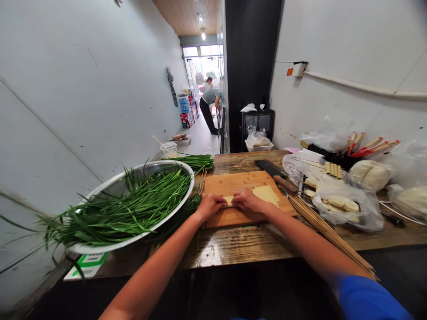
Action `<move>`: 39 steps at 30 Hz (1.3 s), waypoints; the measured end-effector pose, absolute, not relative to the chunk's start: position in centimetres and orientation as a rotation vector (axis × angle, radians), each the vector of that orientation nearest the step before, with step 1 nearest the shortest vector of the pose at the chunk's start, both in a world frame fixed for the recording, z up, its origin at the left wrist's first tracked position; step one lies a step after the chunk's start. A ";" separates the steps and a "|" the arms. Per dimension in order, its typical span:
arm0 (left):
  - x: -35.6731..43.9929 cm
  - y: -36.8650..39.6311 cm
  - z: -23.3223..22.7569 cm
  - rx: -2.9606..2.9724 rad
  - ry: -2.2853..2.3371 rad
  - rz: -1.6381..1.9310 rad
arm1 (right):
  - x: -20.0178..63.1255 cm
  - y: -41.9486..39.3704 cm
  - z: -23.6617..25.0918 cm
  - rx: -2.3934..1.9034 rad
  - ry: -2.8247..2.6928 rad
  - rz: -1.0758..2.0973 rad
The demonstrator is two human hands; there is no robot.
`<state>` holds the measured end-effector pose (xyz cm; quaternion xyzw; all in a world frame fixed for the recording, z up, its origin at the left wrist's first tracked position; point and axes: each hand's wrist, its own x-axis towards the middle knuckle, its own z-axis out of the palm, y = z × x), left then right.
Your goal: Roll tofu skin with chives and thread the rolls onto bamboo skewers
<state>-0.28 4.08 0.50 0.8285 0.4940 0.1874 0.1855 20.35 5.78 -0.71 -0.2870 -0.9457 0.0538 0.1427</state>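
On a wooden cutting board (233,180), my left hand (212,205) and my right hand (247,202) are closed on a pale tofu-skin roll (228,201), one at each end. Most of the roll is hidden by my fingers. Flat tofu-skin sheets (268,194) lie on the board just right of my right hand. A cleaver (271,169) with a wooden handle rests along the board's far right edge. Left of my left hand, a large metal bowl (191,182) is heaped with long green chives (147,202), some hanging over its rim.
Bamboo skewers (328,233) lie in a bundle at the right. Behind them are plastic bags with pale food (343,205), small finished rolls (332,170) and red-tipped sticks (373,146). More chives (195,161) lie beyond the bowl. A person (210,104) bends near the far doorway.
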 end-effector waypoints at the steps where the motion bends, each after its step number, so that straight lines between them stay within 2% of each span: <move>1: -0.2 3.8 0.4 2.426 1.373 0.544 | 20.3 5.7 -0.7 -0.826 -2.750 0.105; 6: 0.0 2.9 0.0 2.844 1.288 0.518 | 19.9 4.6 -0.5 -0.884 -2.844 -0.158; 12: 0.0 3.2 -0.3 2.891 1.307 0.502 | 19.2 2.8 -0.8 -0.995 -2.698 -0.387; 22: 0.5 2.5 -0.5 2.942 1.472 0.456 | 19.2 3.3 -0.8 -1.020 -2.708 -0.268; 28: 0.1 1.7 -0.8 3.030 1.403 0.501 | 19.1 3.2 -0.1 -1.083 -2.690 -0.251; 39: 0.1 4.6 1.3 2.637 1.365 0.420 | 18.5 2.5 -1.0 -1.100 -2.586 -0.354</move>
